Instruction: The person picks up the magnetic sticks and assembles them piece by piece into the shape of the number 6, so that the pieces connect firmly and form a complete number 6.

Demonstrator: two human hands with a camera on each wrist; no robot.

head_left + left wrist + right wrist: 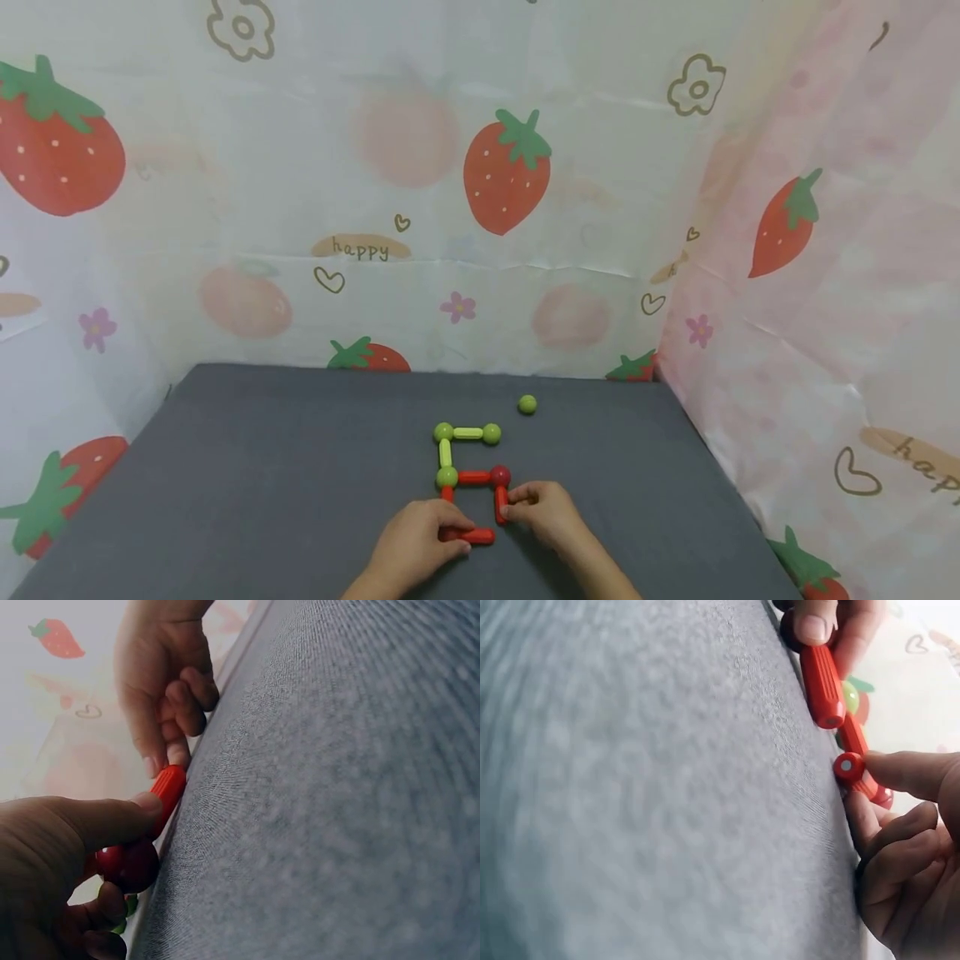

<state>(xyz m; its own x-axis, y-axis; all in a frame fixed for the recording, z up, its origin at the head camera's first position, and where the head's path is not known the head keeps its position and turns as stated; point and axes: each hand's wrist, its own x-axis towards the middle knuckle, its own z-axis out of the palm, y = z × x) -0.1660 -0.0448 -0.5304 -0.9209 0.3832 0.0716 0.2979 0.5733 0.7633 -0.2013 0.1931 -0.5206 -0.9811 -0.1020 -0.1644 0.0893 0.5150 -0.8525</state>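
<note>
My left hand (416,537) grips the near-left corner of a magnetic rod-and-ball figure, its thumb along a red rod (169,796) beside a dark red ball (131,866). My right hand (547,512) pinches another red rod (847,766) between thumb and index finger; its round end shows a silvery disc. That rod runs toward me from a red ball (500,476). The free end of the left hand's rod lies close to the right hand's rod. A further red rod (474,477) joins the red ball to a green ball (447,477). My left fingers partly hide the left side.
Beyond the red part, a yellow-green rod (446,454) leads to a green ball (443,432), and a second yellow-green rod (468,433) to another green ball (492,433). A loose green ball (527,404) lies farther back on the grey tabletop (300,467). Strawberry-print curtains (420,317) surround the table.
</note>
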